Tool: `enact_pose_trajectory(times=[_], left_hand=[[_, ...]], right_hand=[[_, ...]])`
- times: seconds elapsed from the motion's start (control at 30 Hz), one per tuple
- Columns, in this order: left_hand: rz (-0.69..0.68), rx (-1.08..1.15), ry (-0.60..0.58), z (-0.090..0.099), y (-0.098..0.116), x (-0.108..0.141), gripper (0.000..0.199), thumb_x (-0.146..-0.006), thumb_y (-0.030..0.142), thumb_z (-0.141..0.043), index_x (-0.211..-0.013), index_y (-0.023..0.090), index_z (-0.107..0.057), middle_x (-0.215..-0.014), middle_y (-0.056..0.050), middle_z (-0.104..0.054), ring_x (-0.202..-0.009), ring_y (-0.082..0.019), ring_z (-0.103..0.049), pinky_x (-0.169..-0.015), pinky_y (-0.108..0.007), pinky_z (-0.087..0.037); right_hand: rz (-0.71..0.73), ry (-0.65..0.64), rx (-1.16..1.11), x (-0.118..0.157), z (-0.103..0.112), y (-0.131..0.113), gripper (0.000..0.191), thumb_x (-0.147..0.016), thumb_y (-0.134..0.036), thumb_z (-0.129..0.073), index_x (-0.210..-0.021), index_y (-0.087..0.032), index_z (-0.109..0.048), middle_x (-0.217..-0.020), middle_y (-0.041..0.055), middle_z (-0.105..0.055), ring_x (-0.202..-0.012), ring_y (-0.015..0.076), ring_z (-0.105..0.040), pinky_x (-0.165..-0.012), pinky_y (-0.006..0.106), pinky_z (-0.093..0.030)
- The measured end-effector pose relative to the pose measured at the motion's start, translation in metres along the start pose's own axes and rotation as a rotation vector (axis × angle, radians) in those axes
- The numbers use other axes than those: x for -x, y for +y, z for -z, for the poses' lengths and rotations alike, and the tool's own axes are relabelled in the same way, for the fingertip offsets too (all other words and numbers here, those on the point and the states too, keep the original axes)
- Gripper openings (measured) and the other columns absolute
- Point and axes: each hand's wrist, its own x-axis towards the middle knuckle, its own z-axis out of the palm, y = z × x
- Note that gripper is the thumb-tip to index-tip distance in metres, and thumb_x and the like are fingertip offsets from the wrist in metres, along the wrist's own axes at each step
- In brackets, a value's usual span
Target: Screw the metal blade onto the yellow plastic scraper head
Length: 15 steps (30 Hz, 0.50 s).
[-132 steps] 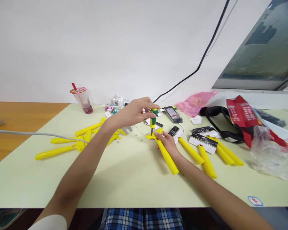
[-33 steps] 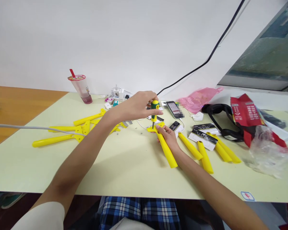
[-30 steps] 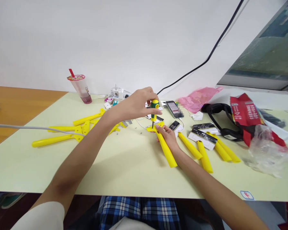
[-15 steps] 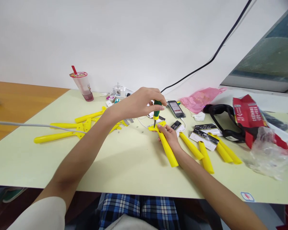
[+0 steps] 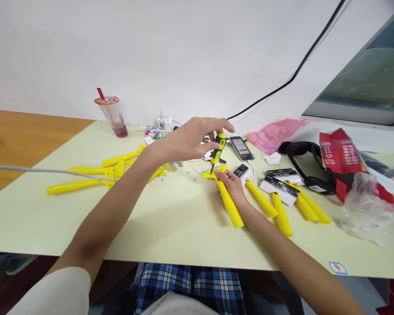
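One yellow plastic scraper handle (image 5: 229,205), flat on the pale green table (image 5: 170,227): likely light, stiff, slick; best gripped mid-shaft. Right hand (image 5: 232,187) pins it. Left hand (image 5: 190,141) pinches the green-yellow screwdriver (image 5: 217,149), tip apparently at its head.

My left hand (image 5: 187,142) holds a short green-and-yellow screwdriver (image 5: 217,150) tilted, its tip down on the flat head of a yellow plastic handle (image 5: 228,202). That handle lies flat on the bench (image 5: 170,227), pointing toward me, pinned under my right hand (image 5: 231,186).
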Motion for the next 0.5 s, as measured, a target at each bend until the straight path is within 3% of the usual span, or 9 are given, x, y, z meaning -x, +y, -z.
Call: enact_pose_trajectory(times=[0.3, 0.5], left_hand=[[0.023, -0.033, -0.019, -0.0005, 0.0019, 0.0011, 0.028, -0.097, 0.030, -0.061, -0.121, 0.026, -0.074, -0.119, -0.008, -0.073, -0.098, -0.021, -0.068, -0.083, -0.035, -0.052], [0.019, -0.053, 0.032, -0.0036, 0.0038, -0.0010, 0.021, -0.099, 0.028, -0.056, -0.111, 0.025, -0.073, -0.110, -0.007, -0.074, -0.096, -0.021, -0.067, -0.087, -0.038, -0.053]], right_hand=[[0.010, -0.014, 0.004, -0.0026, 0.0013, 0.0024, 0.055, -0.064, -0.061, -0.092, -0.080, -0.025, -0.054, -0.069, -0.0014, -0.075, -0.043, 0.0131, -0.057, -0.042, 0.026, -0.046], [0.002, -0.012, 0.014, -0.0014, 0.0016, 0.0024, 0.053, -0.066, -0.061, -0.092, -0.079, -0.025, -0.054, -0.071, -0.0010, -0.076, -0.044, 0.0136, -0.057, -0.041, 0.026, -0.046]])
